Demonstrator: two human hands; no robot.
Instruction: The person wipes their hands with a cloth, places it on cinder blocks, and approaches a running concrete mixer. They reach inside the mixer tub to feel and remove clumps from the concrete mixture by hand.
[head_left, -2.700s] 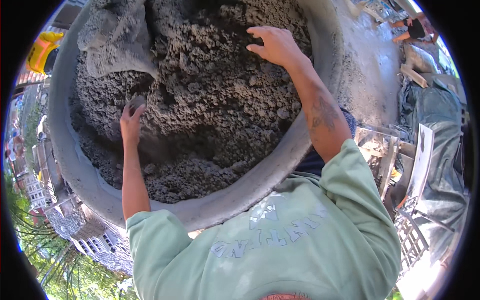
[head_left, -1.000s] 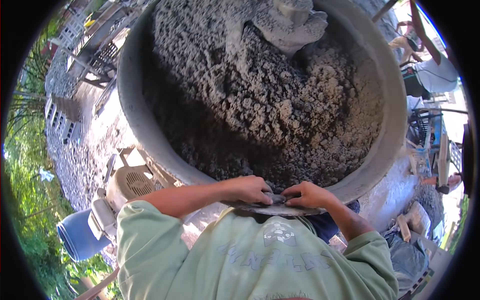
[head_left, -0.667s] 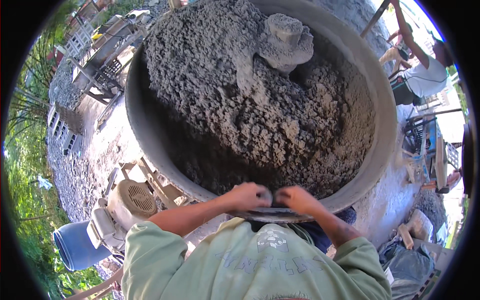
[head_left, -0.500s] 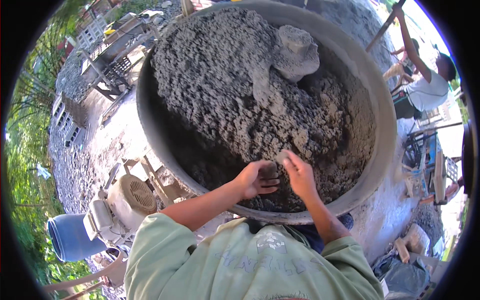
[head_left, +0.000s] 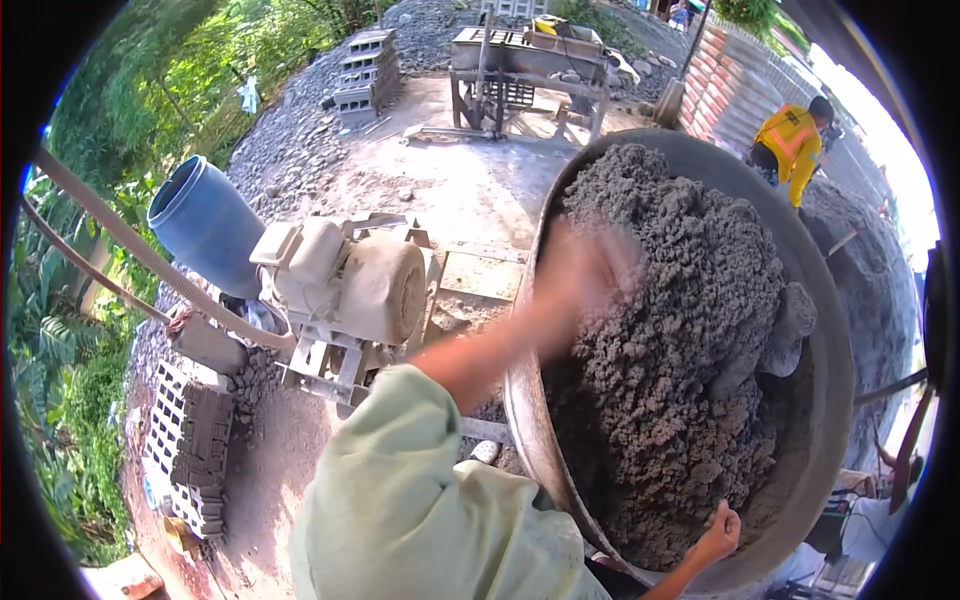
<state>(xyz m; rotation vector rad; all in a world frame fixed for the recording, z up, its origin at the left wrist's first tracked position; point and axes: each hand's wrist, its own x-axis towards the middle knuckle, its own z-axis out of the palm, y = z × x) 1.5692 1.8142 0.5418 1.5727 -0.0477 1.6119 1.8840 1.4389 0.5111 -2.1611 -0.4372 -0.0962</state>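
A large round metal mixing pan [head_left: 835, 420] holds a heap of damp grey concrete mix [head_left: 680, 300]. My left hand [head_left: 595, 265] is over the heap's left side, inside the pan's rim; motion smears its fingers, so their state does not show. Lower down, near the pan's close edge, my right hand [head_left: 718, 537] is held above the mix with its fingers curled together. Whatever those fingers may hold is hidden. A mix-coated hub [head_left: 790, 325] rises out of the heap on the right.
Left of the pan stands a dusty motor [head_left: 375, 290] on a metal frame, with a blue barrel [head_left: 205, 225] behind it. Stacked hollow blocks [head_left: 190, 440] lie at lower left. A metal stand [head_left: 525, 80] is at the back. A person in yellow [head_left: 790, 140] bends beyond the pan.
My view has swung left, so the pan now sits to the right. My hands, close together before, are now apart: the left reaches farther out, the right stays near the close rim.
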